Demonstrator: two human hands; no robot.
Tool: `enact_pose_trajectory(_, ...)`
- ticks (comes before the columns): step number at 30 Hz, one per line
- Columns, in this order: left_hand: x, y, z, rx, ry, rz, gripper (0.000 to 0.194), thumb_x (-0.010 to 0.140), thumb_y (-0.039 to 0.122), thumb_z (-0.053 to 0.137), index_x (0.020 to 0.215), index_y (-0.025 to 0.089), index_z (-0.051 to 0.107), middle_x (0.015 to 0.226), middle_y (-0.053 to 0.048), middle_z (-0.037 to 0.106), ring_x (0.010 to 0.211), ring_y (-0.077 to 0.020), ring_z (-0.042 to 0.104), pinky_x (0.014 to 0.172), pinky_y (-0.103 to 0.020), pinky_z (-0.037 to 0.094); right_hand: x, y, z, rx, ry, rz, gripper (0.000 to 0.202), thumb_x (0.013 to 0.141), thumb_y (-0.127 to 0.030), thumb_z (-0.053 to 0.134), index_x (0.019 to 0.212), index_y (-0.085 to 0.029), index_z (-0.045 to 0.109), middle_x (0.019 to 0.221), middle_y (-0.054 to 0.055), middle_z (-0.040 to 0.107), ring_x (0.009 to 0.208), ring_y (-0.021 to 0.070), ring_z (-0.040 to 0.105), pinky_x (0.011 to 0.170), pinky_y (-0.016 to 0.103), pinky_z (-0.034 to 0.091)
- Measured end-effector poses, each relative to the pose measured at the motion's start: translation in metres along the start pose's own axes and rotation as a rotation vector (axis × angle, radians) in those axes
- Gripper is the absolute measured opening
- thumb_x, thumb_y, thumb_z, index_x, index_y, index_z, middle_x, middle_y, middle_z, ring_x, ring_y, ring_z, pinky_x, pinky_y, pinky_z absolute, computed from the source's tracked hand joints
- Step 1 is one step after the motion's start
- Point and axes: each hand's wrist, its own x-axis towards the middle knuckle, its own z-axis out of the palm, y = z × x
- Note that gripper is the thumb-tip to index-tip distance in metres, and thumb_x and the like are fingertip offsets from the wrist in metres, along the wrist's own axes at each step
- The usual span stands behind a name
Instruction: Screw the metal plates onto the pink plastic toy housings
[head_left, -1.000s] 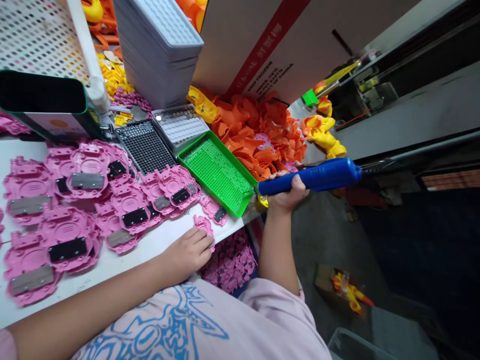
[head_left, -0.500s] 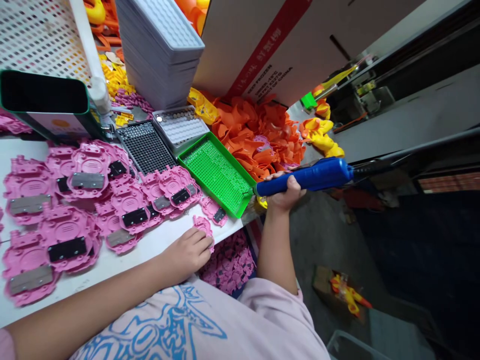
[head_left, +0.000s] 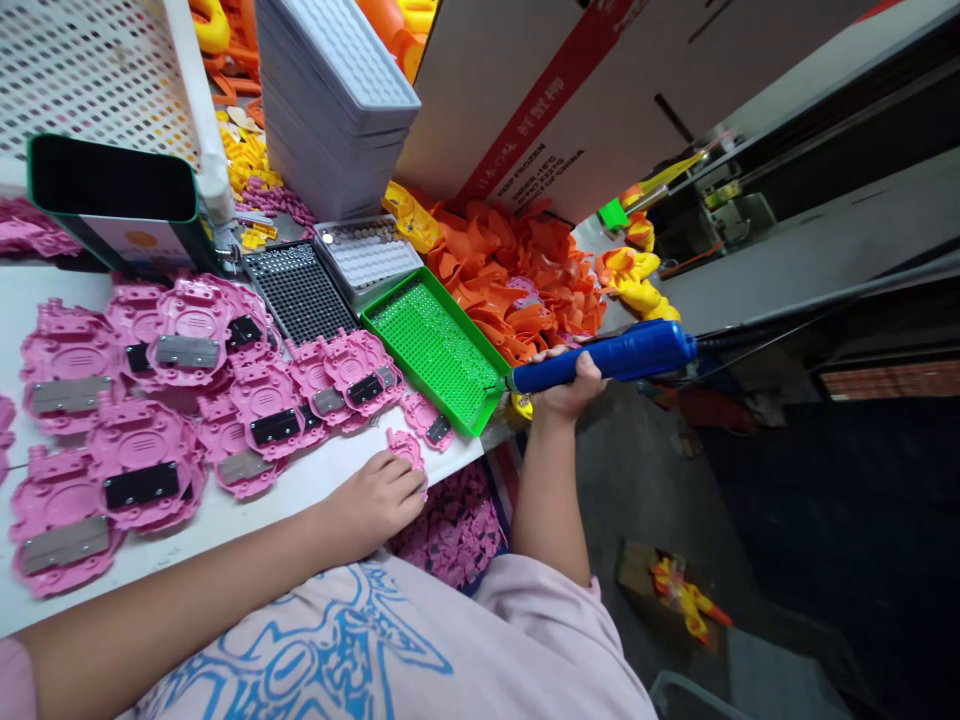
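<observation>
My right hand (head_left: 571, 385) is wrapped round a blue electric screwdriver (head_left: 637, 350), whose tip points down into the near end of a green tray (head_left: 427, 345) with small metal screws in it. At the table's edge, my left hand (head_left: 386, 497) has its fingers bent over a pink plastic part (head_left: 406, 447) and holds it against the white surface. Another pink part (head_left: 429, 420) with a black plate lies between that hand and the green tray. Many pink parts (head_left: 142, 455) with black or grey plates are spread out to the left.
A black tray (head_left: 300, 290) and a white tray (head_left: 367, 255) stand behind the pink parts. Further back are a tall tray stack (head_left: 330, 110), a dark green bin (head_left: 120, 200), a carton (head_left: 480, 100) and piled orange pieces (head_left: 495, 270). More pink parts (head_left: 457, 525) lie below the table's edge.
The view has shifted slightly, so the things on the left appear further right. Both hands keep their holds, and the screwdriver tip is still over the green tray.
</observation>
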Motion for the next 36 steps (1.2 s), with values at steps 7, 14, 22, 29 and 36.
enact_pose_trajectory(7, -0.003, 0.0, 0.003, -0.009, -0.018, -0.014, 0.013, 0.09, 0.011, 0.055, 0.099, 0.017, 0.063, 0.099, -0.009, 0.067, 0.092, -0.0198, 0.058, 0.087, -0.037, 0.04, 0.0, -0.003, 0.002, -0.009, -0.02, -0.028, 0.029, 0.061, -0.044, 0.059, 0.072, -0.022, 0.043, 0.051, -0.008, 0.055, 0.039, 0.0114, 0.055, 0.041, 0.025, 0.047)
enact_pose_trajectory(14, -0.003, 0.0, 0.004, -0.031, -0.005, -0.013, 0.012, 0.088, 0.012, 0.059, 0.099, 0.016, 0.062, 0.098, -0.009, 0.067, 0.091, -0.0199, 0.058, 0.086, -0.037, 0.04, 0.0, -0.022, -0.001, 0.015, -0.081, -0.053, 0.029, 0.064, -0.045, 0.051, 0.082, -0.023, 0.048, 0.052, -0.007, 0.054, 0.041, 0.0122, 0.055, 0.043, 0.025, 0.046)
enact_pose_trajectory(22, -0.004, 0.0, 0.007, -0.025, -0.003, -0.031, 0.013, 0.09, 0.013, 0.057, 0.099, 0.019, 0.063, 0.101, -0.008, 0.067, 0.094, -0.0192, 0.057, 0.088, -0.037, 0.039, -0.006, -0.008, 0.003, -0.026, -0.058, -0.054, 0.027, 0.063, -0.042, 0.06, 0.078, -0.022, 0.047, 0.052, -0.009, 0.055, 0.041, 0.0117, 0.056, 0.043, 0.026, 0.048)
enact_pose_trajectory(29, -0.001, 0.0, 0.001, -0.022, -0.022, -0.023, 0.011, 0.088, 0.013, 0.059, 0.098, 0.016, 0.063, 0.099, -0.008, 0.067, 0.092, -0.0202, 0.057, 0.086, -0.038, 0.038, -0.005, -0.003, 0.001, 0.003, -0.021, -0.055, 0.025, 0.064, -0.041, 0.059, 0.072, -0.022, 0.045, 0.051, -0.009, 0.055, 0.039, 0.0116, 0.056, 0.04, 0.025, 0.048)
enact_pose_trajectory(36, 0.0, 0.0, 0.001, -0.028, -0.038, -0.028, 0.014, 0.088, 0.013, 0.058, 0.1, 0.017, 0.063, 0.103, -0.007, 0.067, 0.093, -0.0198, 0.056, 0.086, -0.038, 0.038, -0.002, 0.0, -0.002, 0.025, -0.06, -0.012, 0.027, 0.063, -0.043, 0.06, 0.075, -0.021, 0.05, 0.053, -0.007, 0.058, 0.042, 0.0107, 0.057, 0.043, 0.025, 0.05)
